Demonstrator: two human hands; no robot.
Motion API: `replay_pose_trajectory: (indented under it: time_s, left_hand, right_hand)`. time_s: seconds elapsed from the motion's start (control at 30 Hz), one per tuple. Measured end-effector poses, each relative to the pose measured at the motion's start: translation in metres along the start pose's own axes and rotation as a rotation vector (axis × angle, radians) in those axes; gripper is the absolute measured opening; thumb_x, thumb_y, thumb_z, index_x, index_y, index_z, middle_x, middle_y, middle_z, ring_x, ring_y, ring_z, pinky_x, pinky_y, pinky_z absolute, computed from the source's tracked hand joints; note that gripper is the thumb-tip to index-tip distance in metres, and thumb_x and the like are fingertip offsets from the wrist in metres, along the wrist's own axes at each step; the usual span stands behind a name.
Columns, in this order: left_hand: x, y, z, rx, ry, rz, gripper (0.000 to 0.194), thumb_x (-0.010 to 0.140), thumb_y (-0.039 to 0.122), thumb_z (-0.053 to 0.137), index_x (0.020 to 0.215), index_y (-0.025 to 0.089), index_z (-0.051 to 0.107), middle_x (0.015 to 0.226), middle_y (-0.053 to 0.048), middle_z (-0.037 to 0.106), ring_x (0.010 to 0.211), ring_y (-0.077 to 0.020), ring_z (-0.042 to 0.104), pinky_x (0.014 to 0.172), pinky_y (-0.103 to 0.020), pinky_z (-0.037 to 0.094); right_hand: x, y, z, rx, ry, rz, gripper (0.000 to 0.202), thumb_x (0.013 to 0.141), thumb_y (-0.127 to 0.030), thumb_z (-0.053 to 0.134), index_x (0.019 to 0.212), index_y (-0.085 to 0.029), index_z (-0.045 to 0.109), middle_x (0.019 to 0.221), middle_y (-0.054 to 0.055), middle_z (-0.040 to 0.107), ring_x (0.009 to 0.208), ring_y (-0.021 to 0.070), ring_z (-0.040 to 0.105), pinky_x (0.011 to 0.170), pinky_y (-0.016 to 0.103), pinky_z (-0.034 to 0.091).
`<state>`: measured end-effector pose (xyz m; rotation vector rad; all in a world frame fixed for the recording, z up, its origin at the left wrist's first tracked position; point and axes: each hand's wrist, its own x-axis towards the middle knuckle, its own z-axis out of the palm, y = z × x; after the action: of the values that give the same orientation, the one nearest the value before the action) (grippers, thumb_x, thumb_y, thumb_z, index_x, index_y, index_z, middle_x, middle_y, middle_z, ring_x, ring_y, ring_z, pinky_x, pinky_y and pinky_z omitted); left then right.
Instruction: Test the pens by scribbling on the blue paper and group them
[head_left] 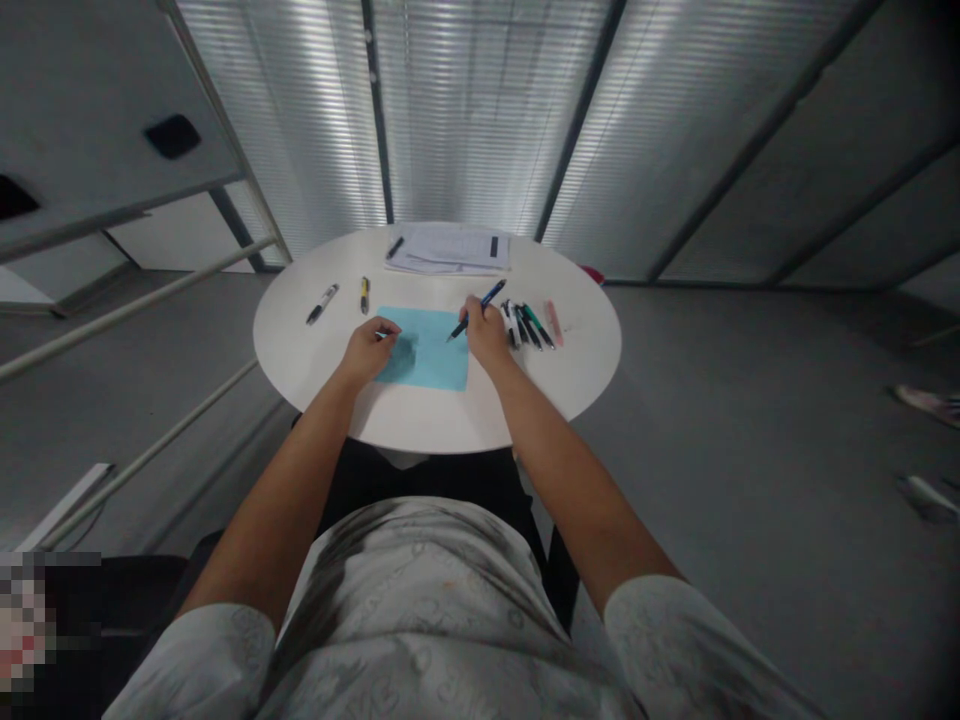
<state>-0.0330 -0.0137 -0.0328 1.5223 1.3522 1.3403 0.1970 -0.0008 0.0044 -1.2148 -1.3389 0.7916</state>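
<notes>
On the round white table lies a sheet of light blue paper [435, 350]. My right hand [486, 332] grips a blue pen [493, 292], its dark tip pointing down and left, just over or on the middle of the sheet; I cannot tell if it touches. At the sheet's left edge is my left hand [369, 348], fingers pinched together. A small dark thing shows at those fingertips, too small to name. Several pens [529, 326] lie side by side just right of my right hand, next to a pinkish strip [553, 323].
A stack of white papers [450, 248] rests at the back of the white table [420, 425]. A black-and-white pen [322, 304] and a yellow-and-black pen [365, 295] lie on the left. Pale railings run along the left, and window blinds stand behind. Another person's shoes show at far right.
</notes>
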Motion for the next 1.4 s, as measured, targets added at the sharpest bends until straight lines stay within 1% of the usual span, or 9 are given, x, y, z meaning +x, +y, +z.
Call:
replay_pose_trajectory:
  time_s: [0.07, 0.17, 0.3, 0.63, 0.73, 0.9, 1.1, 1.17, 1.4]
  left_hand:
    - [0.000, 0.001, 0.001, 0.003, 0.004, -0.008, 0.015, 0.068, 0.024, 0.069, 0.082, 0.020, 0.068, 0.070, -0.001, 0.063, 0.052, -0.0116, 0.050, 0.049, -0.024, 0.035]
    - [-0.001, 0.003, 0.001, 0.024, 0.010, -0.005, 0.013, 0.068, 0.023, 0.068, 0.081, 0.020, 0.068, 0.073, -0.001, 0.064, 0.053, -0.0121, 0.051, 0.050, -0.025, 0.036]
    - [-0.001, 0.005, 0.001, 0.063, 0.010, 0.003, 0.013, 0.069, 0.023, 0.067, 0.081, 0.020, 0.068, 0.077, -0.002, 0.066, 0.054, -0.0123, 0.052, 0.051, -0.026, 0.037]
    - [-0.001, 0.003, 0.001, 0.053, 0.009, -0.004, 0.009, 0.070, 0.022, 0.070, 0.079, 0.020, 0.069, 0.065, 0.000, 0.060, 0.050, -0.0120, 0.049, 0.050, -0.025, 0.035]
    - [-0.002, 0.005, 0.001, 0.065, 0.006, -0.007, 0.010, 0.070, 0.023, 0.070, 0.079, 0.020, 0.068, 0.063, 0.001, 0.059, 0.050, -0.0123, 0.049, 0.050, -0.025, 0.034]
    - [-0.004, 0.011, 0.001, 0.127, -0.001, -0.013, 0.015, 0.069, 0.026, 0.066, 0.082, 0.019, 0.067, 0.069, 0.000, 0.062, 0.056, -0.0132, 0.051, 0.053, -0.025, 0.036]
    - [-0.004, 0.008, 0.001, 0.126, -0.006, -0.019, 0.018, 0.069, 0.028, 0.064, 0.084, 0.019, 0.067, 0.065, 0.000, 0.059, 0.055, -0.0137, 0.051, 0.054, -0.026, 0.035]
    - [-0.003, 0.005, 0.001, 0.125, 0.002, -0.010, 0.018, 0.068, 0.027, 0.062, 0.084, 0.019, 0.068, 0.065, 0.000, 0.059, 0.054, -0.0136, 0.050, 0.053, -0.026, 0.035]
    - [0.000, 0.006, 0.004, 0.055, 0.060, -0.039, 0.017, 0.068, 0.022, 0.060, 0.084, 0.019, 0.065, 0.067, 0.001, 0.059, 0.054, -0.0135, 0.052, 0.054, -0.026, 0.038]
  right_hand:
    - [0.005, 0.002, 0.001, 0.099, 0.050, 0.055, 0.029, 0.095, -0.041, 0.055, 0.071, -0.025, 0.051, 0.054, -0.005, 0.047, 0.057, 0.0142, 0.053, 0.054, 0.024, 0.039]
    - [0.009, 0.003, 0.004, 0.231, 0.085, 0.161, 0.007, 0.089, -0.029, 0.058, 0.094, -0.026, 0.054, 0.054, -0.010, 0.046, 0.048, 0.0113, 0.045, 0.048, 0.021, 0.034]
    - [0.006, 0.001, 0.005, 0.272, 0.062, 0.161, 0.045, 0.082, -0.021, 0.060, 0.126, -0.029, 0.051, 0.059, -0.012, 0.051, 0.047, 0.0100, 0.044, 0.046, 0.020, 0.032]
    - [0.005, -0.001, 0.003, 0.221, 0.015, 0.208, 0.053, 0.079, -0.018, 0.058, 0.131, -0.031, 0.050, 0.079, -0.005, 0.066, 0.049, 0.0094, 0.046, 0.046, 0.019, 0.032]
    - [0.000, -0.007, -0.004, 0.083, -0.054, 0.171, 0.059, 0.082, -0.020, 0.057, 0.140, -0.033, 0.052, 0.100, 0.002, 0.074, 0.060, 0.0119, 0.056, 0.052, 0.021, 0.038]
    - [-0.005, -0.012, -0.013, -0.438, -0.103, 0.046, 0.073, 0.090, -0.022, 0.048, 0.162, -0.029, 0.041, 0.131, 0.010, 0.073, 0.084, 0.0193, 0.065, 0.074, 0.031, 0.051]
    - [-0.007, -0.007, -0.012, -0.871, -0.117, -0.015, 0.079, 0.093, -0.017, 0.045, 0.169, -0.027, 0.027, 0.138, 0.017, 0.066, 0.109, 0.0277, 0.066, 0.089, 0.038, 0.051]
    - [-0.009, -0.006, -0.013, -0.955, -0.129, -0.014, 0.078, 0.093, -0.015, 0.046, 0.168, -0.029, 0.029, 0.137, 0.017, 0.063, 0.111, 0.0289, 0.066, 0.088, 0.038, 0.051]
    - [-0.012, -0.003, -0.013, -1.080, -0.167, -0.062, 0.061, 0.097, -0.010, 0.042, 0.152, -0.031, 0.056, 0.134, 0.016, 0.059, 0.114, 0.0285, 0.065, 0.089, 0.039, 0.052]
